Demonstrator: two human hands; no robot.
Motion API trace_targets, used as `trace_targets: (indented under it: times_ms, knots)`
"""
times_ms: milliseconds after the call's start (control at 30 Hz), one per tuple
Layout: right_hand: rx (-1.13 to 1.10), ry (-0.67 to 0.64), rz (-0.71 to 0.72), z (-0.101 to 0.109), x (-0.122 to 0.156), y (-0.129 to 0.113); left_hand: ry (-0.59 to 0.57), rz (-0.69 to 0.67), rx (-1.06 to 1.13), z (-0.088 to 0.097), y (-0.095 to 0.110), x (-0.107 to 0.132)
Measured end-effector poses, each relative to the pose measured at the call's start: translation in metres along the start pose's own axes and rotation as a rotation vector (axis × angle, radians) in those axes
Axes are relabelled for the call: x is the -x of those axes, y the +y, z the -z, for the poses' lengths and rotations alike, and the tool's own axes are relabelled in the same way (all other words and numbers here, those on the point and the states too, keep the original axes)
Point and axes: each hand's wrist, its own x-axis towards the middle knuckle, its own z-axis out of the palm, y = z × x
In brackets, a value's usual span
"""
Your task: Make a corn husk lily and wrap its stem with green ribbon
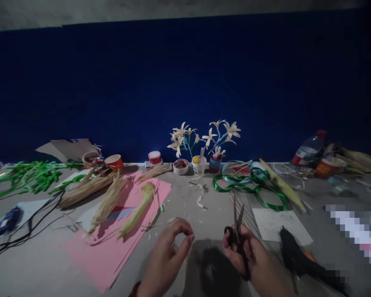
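My right hand (250, 251) grips a pair of black-handled scissors (238, 218), the blades slightly apart and pointing away from me. My left hand (170, 251) hovers over the grey table, its thumb and forefinger brought together; whatever may be between them is too small to make out. Ahead of the hands lie pale cut scraps (200, 202). Left of my left hand, a pale green corn husk (137, 210) and dry husks (109, 202) rest on pink paper sheets (108, 264).
Husk-petal flowers (181, 138) stand in a white cup (199, 166) at the back. Green ribbon (270, 204) loops over the right side, near white paper (281, 227) and a black glue gun (299, 255). A blue glue gun (6, 222) and green stems (40, 177) lie left.
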Motion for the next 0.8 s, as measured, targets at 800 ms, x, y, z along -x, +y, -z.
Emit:
trace_targets:
  times_ms: [800]
  knots:
    - [0.075,-0.165,0.014,0.002,-0.004,0.039,-0.265,-0.054,-0.738,-0.016,-0.03,-0.005]
